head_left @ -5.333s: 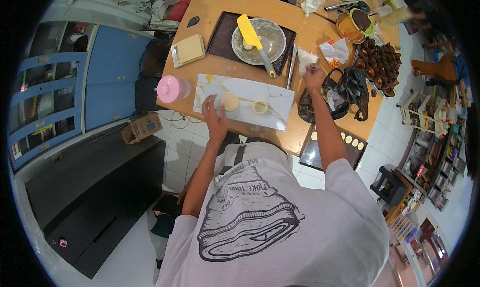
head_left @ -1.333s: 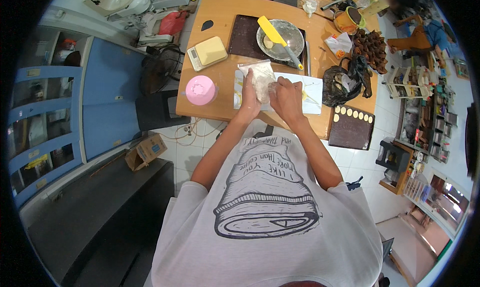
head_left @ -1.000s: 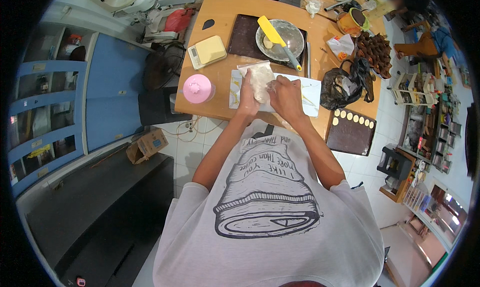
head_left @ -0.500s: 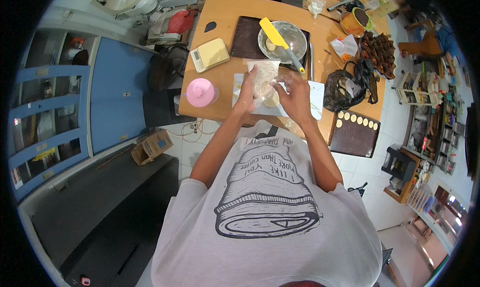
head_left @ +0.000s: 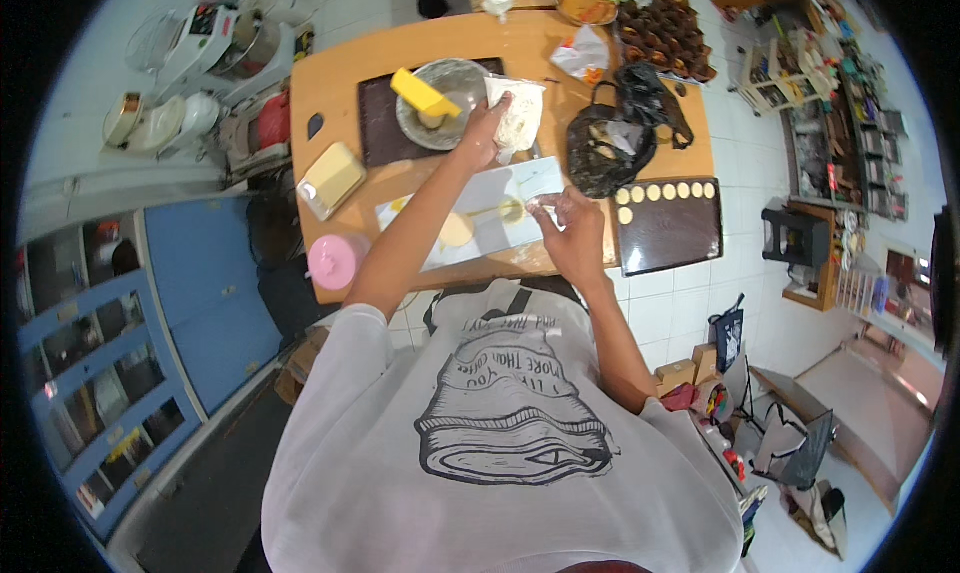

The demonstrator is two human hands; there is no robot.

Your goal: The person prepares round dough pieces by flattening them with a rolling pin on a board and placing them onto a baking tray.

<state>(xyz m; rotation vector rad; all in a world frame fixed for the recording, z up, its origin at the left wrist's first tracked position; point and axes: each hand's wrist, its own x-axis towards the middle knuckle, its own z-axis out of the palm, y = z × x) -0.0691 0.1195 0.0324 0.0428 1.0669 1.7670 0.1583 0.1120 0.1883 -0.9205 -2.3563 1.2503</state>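
Left hand (head_left: pixel 486 135) grips a clear bag of white powder (head_left: pixel 522 116) beyond the far edge of the white patterned board (head_left: pixel 490 244); the right hand (head_left: pixel 571 229) hangs over the board's right end, fingertips drawn close together, though whether they pinch anything cannot be told. Under the board spreads the orange-brown table (head_left: pixel 340 85). To the board's right sits a dark tray (head_left: pixel 675 237), its pale rounds (head_left: pixel 669 190) mostly along the far edge. Beyond the board is a metal bowl (head_left: pixel 445 72) with a yellow spatula (head_left: pixel 425 94) across it. On the board lie a flat dough round (head_left: pixel 457 230) and, right of it, a smaller yellowish ring (head_left: pixel 511 210). The step in hand seems to be handling powder around flattened dough; the next move probably calls for a steady grip on the bag and light fingers over the board. For writing, dark lettering and a line drawing cover the pale shirt (head_left: pixel 510 528), nearer than the board; a packet (head_left: pixel 583 53) well beyond it bears print too small to read.
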